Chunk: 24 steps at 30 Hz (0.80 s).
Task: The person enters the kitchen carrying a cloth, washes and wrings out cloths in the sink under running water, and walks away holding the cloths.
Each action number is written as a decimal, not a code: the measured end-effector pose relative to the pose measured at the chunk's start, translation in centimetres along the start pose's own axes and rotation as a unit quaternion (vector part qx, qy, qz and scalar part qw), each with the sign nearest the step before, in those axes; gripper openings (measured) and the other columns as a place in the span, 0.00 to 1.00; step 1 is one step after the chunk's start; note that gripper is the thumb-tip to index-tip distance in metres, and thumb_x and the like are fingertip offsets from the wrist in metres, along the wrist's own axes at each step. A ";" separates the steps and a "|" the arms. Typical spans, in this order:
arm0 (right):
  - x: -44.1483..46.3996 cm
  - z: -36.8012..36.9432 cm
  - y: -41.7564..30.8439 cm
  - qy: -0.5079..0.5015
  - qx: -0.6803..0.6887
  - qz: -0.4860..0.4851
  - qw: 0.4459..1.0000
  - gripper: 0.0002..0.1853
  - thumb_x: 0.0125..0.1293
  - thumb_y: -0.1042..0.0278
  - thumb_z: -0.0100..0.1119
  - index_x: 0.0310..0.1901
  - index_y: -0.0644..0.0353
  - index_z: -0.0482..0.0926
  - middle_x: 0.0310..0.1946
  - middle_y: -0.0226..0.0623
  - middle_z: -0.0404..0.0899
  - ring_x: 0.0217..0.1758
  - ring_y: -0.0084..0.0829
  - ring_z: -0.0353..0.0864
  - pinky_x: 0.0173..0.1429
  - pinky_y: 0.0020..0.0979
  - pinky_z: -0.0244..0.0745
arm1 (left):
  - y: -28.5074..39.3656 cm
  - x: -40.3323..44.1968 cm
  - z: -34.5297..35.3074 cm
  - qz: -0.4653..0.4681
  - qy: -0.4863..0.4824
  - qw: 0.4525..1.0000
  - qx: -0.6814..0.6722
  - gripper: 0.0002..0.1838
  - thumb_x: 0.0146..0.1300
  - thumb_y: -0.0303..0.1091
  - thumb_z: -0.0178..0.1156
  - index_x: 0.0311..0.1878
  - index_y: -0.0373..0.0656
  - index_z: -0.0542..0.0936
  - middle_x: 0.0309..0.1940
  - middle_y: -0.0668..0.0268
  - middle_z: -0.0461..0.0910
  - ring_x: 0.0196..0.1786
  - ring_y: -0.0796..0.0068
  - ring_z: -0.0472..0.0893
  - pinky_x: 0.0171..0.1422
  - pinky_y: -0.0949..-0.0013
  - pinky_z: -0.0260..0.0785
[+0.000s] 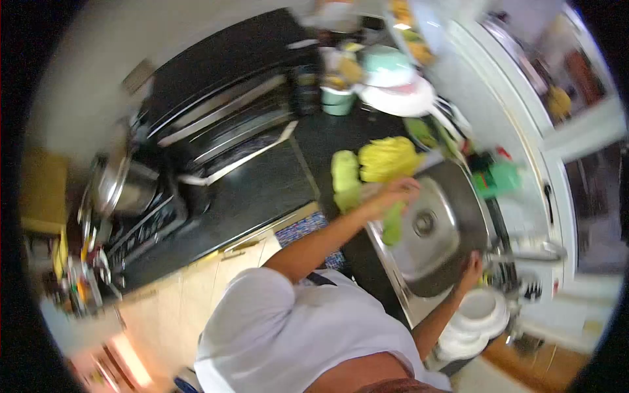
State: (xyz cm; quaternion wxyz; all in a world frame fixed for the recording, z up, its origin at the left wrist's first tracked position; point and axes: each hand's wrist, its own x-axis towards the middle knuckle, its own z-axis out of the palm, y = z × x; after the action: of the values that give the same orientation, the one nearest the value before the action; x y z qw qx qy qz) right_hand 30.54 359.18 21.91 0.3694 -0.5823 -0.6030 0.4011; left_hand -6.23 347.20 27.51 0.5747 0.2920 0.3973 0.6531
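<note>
My left hand point(396, 193) is over the sink's point(440, 252) left edge, with its fingers curled. A limp light-green piece point(392, 226), leaf-like and blurred, hangs from under it into the sink. Beside that hand, on the dark counter, lie a pale-green bundle point(344, 177) and a crumpled yellow bundle point(390, 159); their kind is unclear. My right hand point(472, 265) is closed at the right rim of the sink, near the faucet point(534, 252). Whatever it grips, if anything, does not show.
Stacked white dishes point(481, 311) stand right of the sink, close to my right forearm. Behind the basin is a green bottle point(501, 178). Bowls point(386, 65) and a green cup point(337, 100) stand on the far counter. To the left are a stove point(144, 229) and a metal pot point(124, 187).
</note>
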 end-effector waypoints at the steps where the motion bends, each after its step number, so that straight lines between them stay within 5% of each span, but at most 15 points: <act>1: -3.0 2.8 -2.9 -0.091 0.179 0.076 0.977 0.22 0.65 0.49 0.50 0.49 0.60 0.74 0.36 0.34 0.75 0.33 0.30 0.72 0.35 0.30 0.69 | 2.8 -0.7 1.8 -0.077 0.009 0.997 0.004 0.13 0.60 0.31 0.56 0.48 0.46 0.72 0.29 0.71 0.72 0.25 0.81 0.72 0.27 0.76 0.68; 4: -9.5 10.8 -9.1 -0.274 0.444 0.217 0.825 0.38 0.58 0.37 0.52 0.62 0.56 0.61 0.53 0.42 0.68 0.50 0.43 0.71 0.39 0.35 0.76 | 1.4 1.1 4.0 -0.064 -0.148 0.968 -0.193 0.17 0.55 0.33 0.59 0.49 0.46 0.71 0.26 0.68 0.71 0.22 0.81 0.70 0.22 0.76 0.66; 7: -13.3 15.3 -15.4 -0.389 0.525 0.224 0.723 0.47 0.50 0.33 0.56 0.66 0.54 0.54 0.61 0.47 0.59 0.61 0.51 0.64 0.35 0.37 0.81 | 3.0 1.1 6.4 -0.060 -0.204 0.974 -0.074 0.17 0.58 0.31 0.58 0.50 0.46 0.70 0.26 0.69 0.71 0.22 0.79 0.72 0.26 0.74 0.69; 9: -13.3 16.2 -14.0 -0.442 0.506 0.157 0.724 0.53 0.45 0.26 0.53 0.68 0.50 0.48 0.66 0.49 0.51 0.63 0.54 0.62 0.33 0.35 0.82 | 3.5 0.9 6.2 -0.016 -0.256 0.966 0.019 0.17 0.58 0.31 0.57 0.51 0.46 0.70 0.26 0.67 0.73 0.24 0.76 0.74 0.26 0.71 0.70; 10: -13.9 16.4 -14.7 -0.360 0.482 0.165 0.782 0.48 0.50 0.34 0.59 0.65 0.56 0.53 0.60 0.50 0.61 0.50 0.45 0.75 0.20 0.23 0.76 | 4.0 0.5 6.1 -0.010 -0.275 0.961 0.030 0.16 0.58 0.31 0.57 0.51 0.46 0.71 0.26 0.66 0.74 0.25 0.75 0.75 0.27 0.70 0.70; 13: -11.0 15.5 -13.2 -0.504 0.430 0.203 0.721 0.36 0.54 0.48 0.62 0.56 0.62 0.59 0.48 0.47 0.70 0.32 0.30 0.76 0.15 0.18 0.69 | 3.4 0.6 4.6 -0.047 -0.292 0.950 0.096 0.14 0.56 0.28 0.56 0.47 0.47 0.74 0.24 0.64 0.77 0.27 0.72 0.78 0.28 0.67 0.71; 14: -11.0 16.2 -12.9 -0.467 0.383 0.205 0.771 0.31 0.55 0.50 0.61 0.51 0.61 0.61 0.42 0.43 0.69 0.28 0.28 0.73 0.14 0.18 0.66 | 2.9 0.8 4.0 -0.069 -0.292 0.946 0.123 0.14 0.55 0.27 0.55 0.46 0.47 0.75 0.24 0.64 0.77 0.28 0.71 0.79 0.29 0.66 0.71; 17: -12.5 18.1 -14.0 -0.346 0.228 0.194 0.889 0.16 0.56 0.59 0.59 0.37 0.59 0.67 0.22 0.33 0.69 0.17 0.22 0.66 0.12 0.20 0.56 | 0.5 0.4 3.7 0.098 -0.196 0.898 0.382 0.14 0.49 0.25 0.53 0.40 0.47 0.78 0.21 0.65 0.78 0.27 0.72 0.79 0.28 0.63 0.70; 18: -12.8 18.5 -14.3 -0.313 0.130 0.193 0.921 0.14 0.57 0.58 0.58 0.36 0.58 0.67 0.21 0.32 0.67 0.16 0.22 0.65 0.12 0.20 0.56 | -1.1 0.2 4.1 0.125 -0.113 0.882 0.441 0.13 0.46 0.25 0.52 0.36 0.48 0.80 0.17 0.69 0.76 0.29 0.72 0.79 0.31 0.62 0.70; 20: -13.0 19.1 -14.5 -0.233 -0.067 0.174 0.955 0.11 0.60 0.57 0.54 0.32 0.55 0.68 0.17 0.29 0.63 0.15 0.21 0.63 0.12 0.21 0.54 | -2.2 0.2 3.9 0.116 -0.099 0.868 0.472 0.12 0.51 0.28 0.53 0.40 0.49 0.78 0.22 0.67 0.77 0.30 0.71 0.79 0.33 0.64 0.71; 21: -12.9 19.1 -14.8 -0.296 0.046 0.195 0.934 0.11 0.61 0.57 0.53 0.32 0.55 0.68 0.17 0.29 0.63 0.14 0.20 0.63 0.12 0.21 0.54 | -2.0 0.1 3.9 0.112 -0.094 0.860 0.489 0.12 0.53 0.29 0.54 0.42 0.50 0.77 0.25 0.66 0.78 0.31 0.70 0.79 0.35 0.65 0.71; 24: -13.1 16.9 -16.8 -0.444 0.366 0.263 0.775 0.11 0.63 0.56 0.49 0.31 0.54 0.67 0.16 0.28 0.61 0.14 0.20 0.61 0.12 0.22 0.54 | 2.8 -0.5 4.2 -0.052 -0.239 0.964 0.108 0.16 0.59 0.38 0.55 0.52 0.52 0.71 0.37 0.62 0.77 0.37 0.68 0.79 0.43 0.63 0.73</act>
State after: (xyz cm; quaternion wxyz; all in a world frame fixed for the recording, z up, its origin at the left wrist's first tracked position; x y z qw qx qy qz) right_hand 8.91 345.22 30.73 0.1262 -0.2967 -0.3308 0.8869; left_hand -4.04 347.39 32.11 0.6510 0.4787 0.3312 0.4872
